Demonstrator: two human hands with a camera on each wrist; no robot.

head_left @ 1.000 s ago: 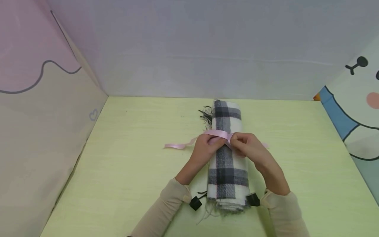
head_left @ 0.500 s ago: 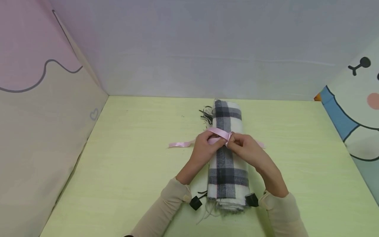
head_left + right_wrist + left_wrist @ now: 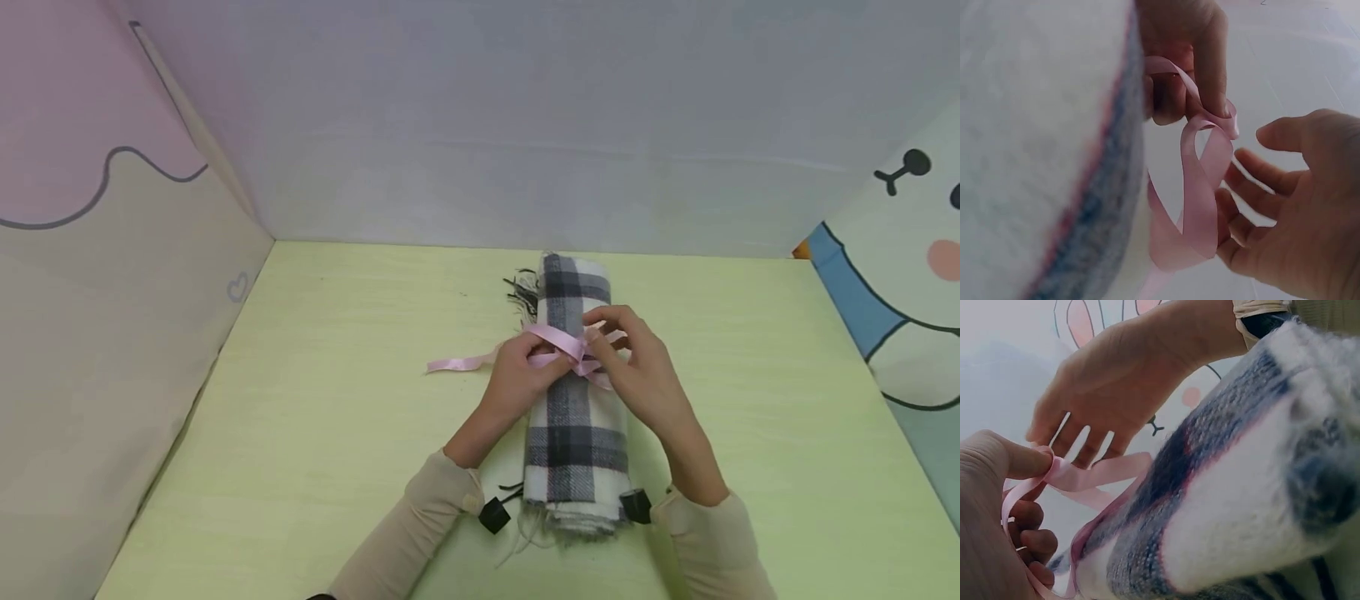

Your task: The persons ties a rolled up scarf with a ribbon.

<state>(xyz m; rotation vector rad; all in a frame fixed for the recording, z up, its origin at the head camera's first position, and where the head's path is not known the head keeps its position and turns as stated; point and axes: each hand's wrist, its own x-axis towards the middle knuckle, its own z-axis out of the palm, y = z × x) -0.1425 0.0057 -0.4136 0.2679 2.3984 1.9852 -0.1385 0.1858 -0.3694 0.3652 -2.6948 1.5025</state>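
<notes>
- Desk (image 3: 337,425): carries the lot; from my remote seat I want the work low against it, nothing lifted.
- Scarf roll (image 3: 572,446): plaid, lying lengthwise away from the person, both grips abt. mid-length on it. Soft cloth prob. gives, so a light, even squeeze shd do.
- R grip (image 3: 648,371): released, fingers spread, at the roll's right, just beside the ribbon; can't tell if fingertips touch. IMO best to get thumb + index on the loop, then draw it out slowly.
- L grip (image 3: 521,367): grasping the ribbon, thumb pressed to fingers, at the roll's left. It's the anchor, so I'd hold that pinch firm til the R side has a catch.
- Ribbon (image 3: 555,336): pink, across the roll's top, between the two grips. Flat beats twisted; smooth it b4 tightening.
- Tail (image 3: 457,365): trails out left of L grip, well apart from R grip; mind it doesn't slip thru by accident.
- Loop (image 3: 1200,200): in R wrist view, just below L thumb, near R fingertips. A tug too soon likely undoes it.
</notes>
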